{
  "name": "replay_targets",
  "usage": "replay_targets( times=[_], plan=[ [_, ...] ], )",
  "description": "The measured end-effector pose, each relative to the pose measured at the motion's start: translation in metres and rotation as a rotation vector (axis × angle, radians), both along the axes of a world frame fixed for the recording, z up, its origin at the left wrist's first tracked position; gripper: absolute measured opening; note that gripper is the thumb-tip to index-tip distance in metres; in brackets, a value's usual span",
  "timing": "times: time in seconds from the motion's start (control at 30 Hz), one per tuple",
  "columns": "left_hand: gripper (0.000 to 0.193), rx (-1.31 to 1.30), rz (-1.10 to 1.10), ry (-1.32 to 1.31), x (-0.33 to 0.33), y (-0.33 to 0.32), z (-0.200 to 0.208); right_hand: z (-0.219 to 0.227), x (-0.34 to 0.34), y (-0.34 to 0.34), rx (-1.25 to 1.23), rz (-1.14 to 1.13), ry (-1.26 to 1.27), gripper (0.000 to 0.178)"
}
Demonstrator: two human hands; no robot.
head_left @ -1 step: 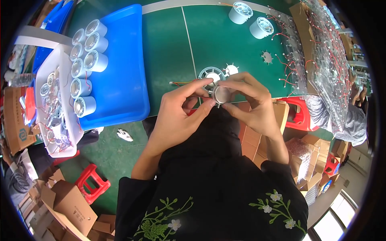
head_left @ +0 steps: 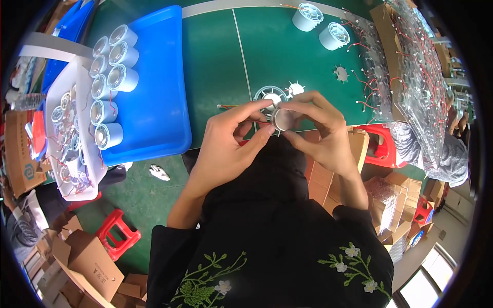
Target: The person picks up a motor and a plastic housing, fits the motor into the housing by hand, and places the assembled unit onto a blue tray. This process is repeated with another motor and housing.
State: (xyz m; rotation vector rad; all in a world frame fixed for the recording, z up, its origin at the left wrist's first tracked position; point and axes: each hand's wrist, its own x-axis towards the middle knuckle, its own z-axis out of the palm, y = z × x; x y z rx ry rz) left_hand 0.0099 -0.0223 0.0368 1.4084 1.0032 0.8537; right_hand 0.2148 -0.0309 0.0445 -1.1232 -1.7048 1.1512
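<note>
A small round silver part (head_left: 282, 120), with little tabs at its edge, is pinched between the fingertips of both my hands near the table's front edge. My left hand (head_left: 226, 141) is closed on its left side, with a bit of red wire by the fingers. On the opposite side, my right hand (head_left: 328, 134) grips it between thumb and fingers. Just beyond my fingertips lies a white spoked ring housing (head_left: 262, 92), partly hidden by the hands. A white disc with thin prongs (head_left: 295, 90) sits beside it. Thin wires with a white connector (head_left: 222, 107) stick out left of the housing.
At left, a blue tray (head_left: 162, 77) holds several white cups; a white bin (head_left: 87, 179) of wired parts adjoins it. Two white cups (head_left: 308, 19) and a pronged grey disc (head_left: 341, 73) are at far right, near plastic-wrapped red-wired parts (head_left: 418, 87). A red stool (head_left: 118, 234) stands below.
</note>
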Motion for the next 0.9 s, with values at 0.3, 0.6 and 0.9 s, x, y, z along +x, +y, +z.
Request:
replay_targets(
  times=[0.3,0.6,0.9],
  plan=[
    [0.044,0.240,-0.138,0.195,-0.013,0.002,-0.001,0.000,-0.003,-0.010,0.011,-0.094,-0.131,0.044],
    [0.065,0.525,0.026,0.356,0.010,0.028,-0.025,-0.021,0.021,-0.009,0.006,-0.423,0.324,0.039],
    [0.059,0.634,0.414,0.464,-0.033,0.024,0.000,-0.047,0.033,-0.014,-0.066,-0.482,0.377,0.035]
  ],
)
